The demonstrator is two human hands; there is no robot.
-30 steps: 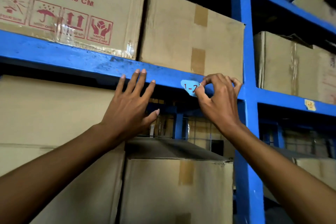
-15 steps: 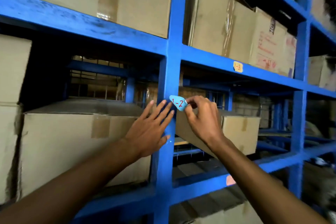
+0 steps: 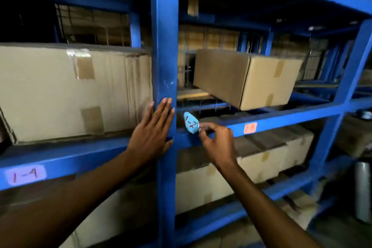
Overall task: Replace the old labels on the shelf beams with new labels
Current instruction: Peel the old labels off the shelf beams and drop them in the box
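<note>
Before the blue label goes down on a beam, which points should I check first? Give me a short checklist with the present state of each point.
1. Blue label is held: ok, the right hand pinches its edge.
2. Writing readable: ok, it reads 1-2 in red.
3. Label flat: not ok, it looks curled and is not stuck to anything.
4. Left hand steady: ok, it lies flat with straight fingers on the blue post.
5. Spot on the beam free: cannot tell; an orange label is already stuck further right, and the part behind the right hand is hidden.
6. Sticky side clean: cannot tell, only the written side shows.
</note>
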